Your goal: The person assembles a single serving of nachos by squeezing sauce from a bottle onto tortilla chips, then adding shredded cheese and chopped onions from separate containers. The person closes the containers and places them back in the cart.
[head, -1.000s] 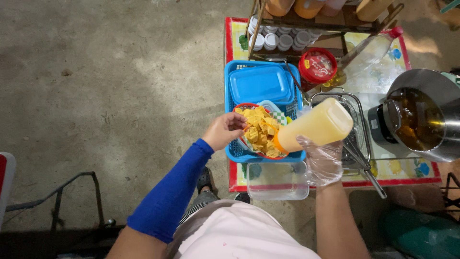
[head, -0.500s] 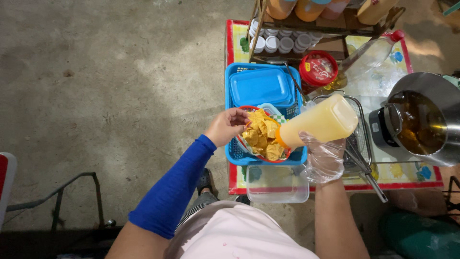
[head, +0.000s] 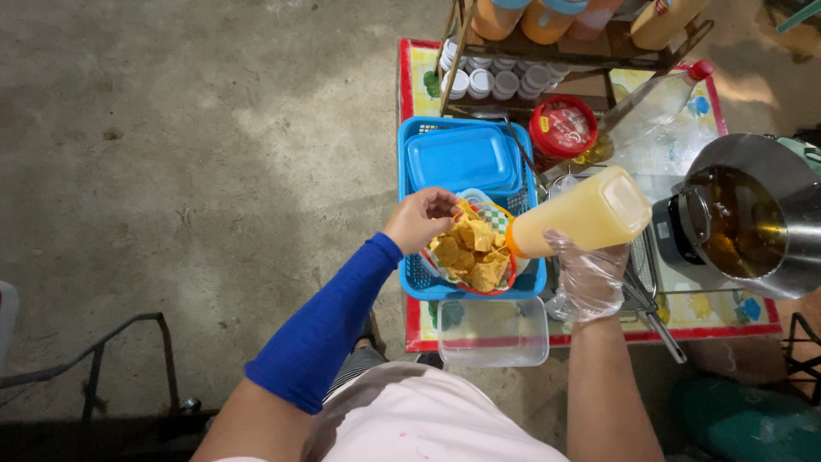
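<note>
- Yellow-orange sauce fills the squeeze bottle (head: 581, 218), which lies tipped almost sideways in the air, its nozzle end pointing left over a serving of fried chips (head: 469, 252).
- The right hand (head: 588, 278), in a clear plastic glove, is wrapped firmly around the bottle from below, fingers closed on its body.
- The left hand (head: 419, 218), bare, with a blue sleeve (head: 329, 329) running up the forearm, pinches the near left edge of the small red basket (head: 506, 278) lined with checked paper that holds the chips; its fingers are curled closed on that rim.
- The red basket sits inside a larger blue plastic crate (head: 412, 274), just in front of a blue lidded box (head: 460, 158) lying in the same crate.
- The crate rests on a tabletop (head: 684, 141) covered with a patterned cloth with a red border.
- A clear empty plastic tub (head: 493, 332) stands at the near edge of the tabletop, just below the crate.
- Right of the bottle, a steel fryer pot (head: 753, 218) holds dark oil; a wire tray (head: 641, 257) lies between it and the crate, partly hidden by the bottle and the gloved hand.
- Behind the crate stand a round container with a red lid (head: 563, 128), a clear bottle with a red cap (head: 654, 103) lying tilted, and a wooden rack (head: 547, 56) with white-capped small tubs.
- Bare concrete floor (head: 197, 154) spreads to the left.
</note>
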